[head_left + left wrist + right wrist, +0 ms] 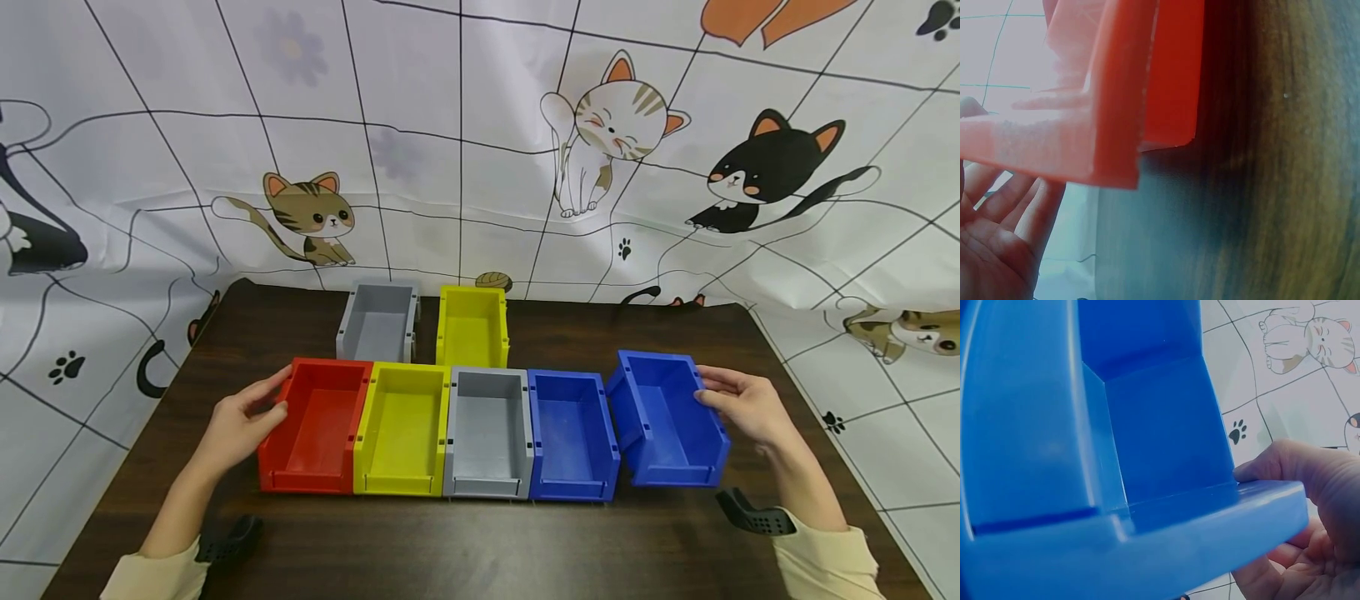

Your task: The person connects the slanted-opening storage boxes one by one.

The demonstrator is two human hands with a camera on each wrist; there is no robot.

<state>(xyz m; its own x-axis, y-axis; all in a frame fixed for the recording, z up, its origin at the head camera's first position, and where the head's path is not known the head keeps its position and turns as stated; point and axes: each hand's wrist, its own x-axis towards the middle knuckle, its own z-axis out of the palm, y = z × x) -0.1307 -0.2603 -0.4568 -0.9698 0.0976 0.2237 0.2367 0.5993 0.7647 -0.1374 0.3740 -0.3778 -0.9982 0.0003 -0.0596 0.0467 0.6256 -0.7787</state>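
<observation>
My left hand (242,419) grips the left wall of a red plastic storage bin (322,429), thumb over the rim and fingers outside. The red bin heads a front row, followed by a yellow bin (402,429), a grey bin (490,429) and a blue bin (573,432), side by side. At the row's right end, my right hand (752,408) pinches the right wall of a second blue bin (667,421). This one sits slightly turned and tilted, with a narrow gap at its front left. In the right wrist view its wall (1260,503) passes between thumb and fingers.
Behind the front row stand another grey bin (378,325) and another yellow bin (472,329), with a gap between them. All rest on a dark wooden table (420,550). A white cat-print cloth (450,167) hangs behind and beside the table.
</observation>
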